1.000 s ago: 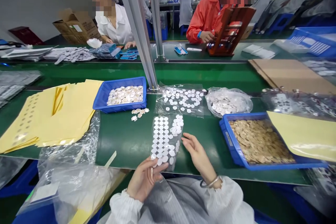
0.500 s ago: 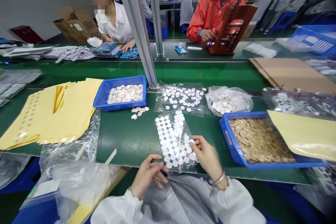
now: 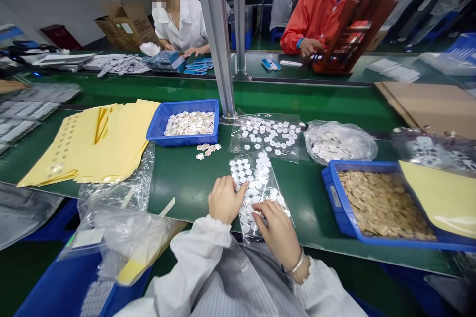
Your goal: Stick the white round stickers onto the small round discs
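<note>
My right hand [image 3: 277, 235] is curving half-open, thumb apart from fingers, and my left hand [image 3: 224, 201] is lying over the clear plastic bag of white discs [image 3: 262, 178] on the worktop [image 3: 178, 181]; whether it is pinching film, I cannot tell. The bag is looking light, limp and slippery, its side edges offering the surest hold; I am making out no writing on the blue tray's [image 3: 339, 220] label [image 3: 335, 196].

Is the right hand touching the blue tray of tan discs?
Apart. The head view plainly shows green tabletop between the right hand and the blue tray.
</note>
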Demonstrator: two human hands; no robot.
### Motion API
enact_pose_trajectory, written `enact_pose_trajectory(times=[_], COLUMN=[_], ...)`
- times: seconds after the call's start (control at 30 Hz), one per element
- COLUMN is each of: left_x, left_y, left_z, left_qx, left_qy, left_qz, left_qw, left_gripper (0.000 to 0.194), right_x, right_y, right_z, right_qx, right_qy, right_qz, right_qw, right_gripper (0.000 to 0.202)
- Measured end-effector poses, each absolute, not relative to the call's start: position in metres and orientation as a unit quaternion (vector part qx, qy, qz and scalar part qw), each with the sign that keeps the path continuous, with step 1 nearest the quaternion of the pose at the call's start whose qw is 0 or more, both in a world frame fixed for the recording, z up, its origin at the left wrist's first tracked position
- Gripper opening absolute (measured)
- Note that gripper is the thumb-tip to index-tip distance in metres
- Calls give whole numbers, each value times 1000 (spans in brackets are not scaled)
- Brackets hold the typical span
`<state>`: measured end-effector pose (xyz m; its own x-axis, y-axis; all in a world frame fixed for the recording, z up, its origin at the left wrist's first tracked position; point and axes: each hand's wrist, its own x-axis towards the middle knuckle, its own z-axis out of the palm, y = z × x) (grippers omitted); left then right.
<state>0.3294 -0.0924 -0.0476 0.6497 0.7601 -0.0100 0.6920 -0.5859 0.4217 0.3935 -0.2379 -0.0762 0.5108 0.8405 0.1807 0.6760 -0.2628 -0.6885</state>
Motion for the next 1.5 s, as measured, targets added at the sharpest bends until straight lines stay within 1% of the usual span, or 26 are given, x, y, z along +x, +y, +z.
enact_pose_trajectory(times=[0.17,0.43,0.6,0.67,0.77,0.87,1.1,1.27,1.33,1.5], left_x=[347,321,319,318,312,302,276,274,276,278], left_y=[-82,-53,-62,-72,-88,-100,-102,-96,-94,-88], left_z=[-50,-49,-46,-45,-43,-43,-42,-43,-43,-45], left_qx=[895,879,883,889,899,905,911,905,903,898], left_qy=[409,425,429,421,401,386,351,353,353,361], left_qz=[36,-9,-2,-1,-7,-20,-46,-39,-35,-23], left_qw=[177,216,190,181,174,176,213,235,241,251], left_gripper=[21,28,29,29,20,10,20,19,20,19], right_x=[387,382,377,375,372,370,370,368,365,357], right_y=[-234,-230,-229,-231,-234,-236,-237,-245,-247,-241], right_z=[-83,-82,-82,-82,-84,-86,-85,-78,-76,-77], right_qx=[-800,-824,-832,-831,-830,-830,-825,-797,-782,-772], right_qy=[-482,-452,-430,-429,-431,-431,-430,-471,-499,-529], right_qz=[84,78,71,75,86,84,88,114,114,103], right_qw=[348,332,344,347,343,343,355,360,355,338], right_gripper=[17,15,14,20,31,34,30,38,36,20])
